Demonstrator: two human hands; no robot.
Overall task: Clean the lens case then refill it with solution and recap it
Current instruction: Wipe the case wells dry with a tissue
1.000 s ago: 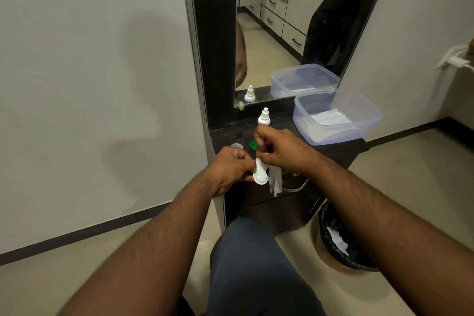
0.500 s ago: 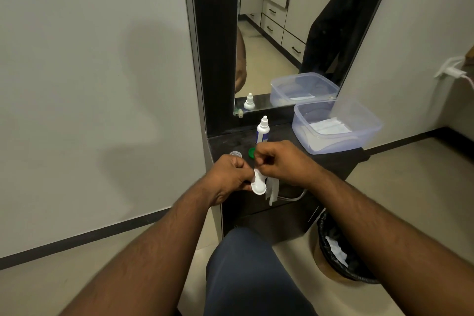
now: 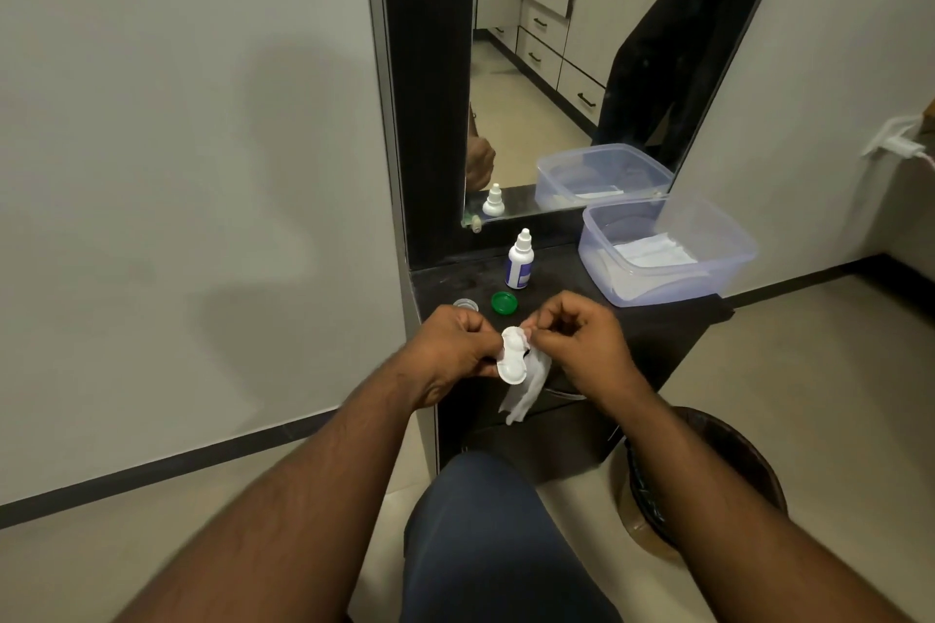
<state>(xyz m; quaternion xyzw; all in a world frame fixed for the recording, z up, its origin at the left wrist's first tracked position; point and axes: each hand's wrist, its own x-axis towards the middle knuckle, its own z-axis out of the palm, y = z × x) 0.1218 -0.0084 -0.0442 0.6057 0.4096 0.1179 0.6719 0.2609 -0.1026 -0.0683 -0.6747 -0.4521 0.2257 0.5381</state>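
My left hand [image 3: 450, 354] grips a white two-well lens case [image 3: 512, 358] by its left side, over the front edge of the dark shelf [image 3: 652, 334]. My right hand [image 3: 577, 339] pinches a white tissue [image 3: 528, 387] against the case's upper well; the tissue hangs down below the case. A green cap [image 3: 504, 303] and a pale grey cap [image 3: 466, 305] lie on the shelf just behind my hands. The white solution bottle [image 3: 519, 260] stands upright behind the green cap, its nozzle uncovered.
A clear plastic tub [image 3: 708, 278] holding white tissues sits at the shelf's right end. A mirror [image 3: 571, 66] rises behind the shelf. A lined waste bin [image 3: 708, 476] stands on the floor at lower right. My knee [image 3: 485, 531] is below the shelf.
Both hands with the case and tissue sit slightly lower and nearer me in view, so the green cap and the bottle now show fully behind them. My right fingers have shifted on the tissue.
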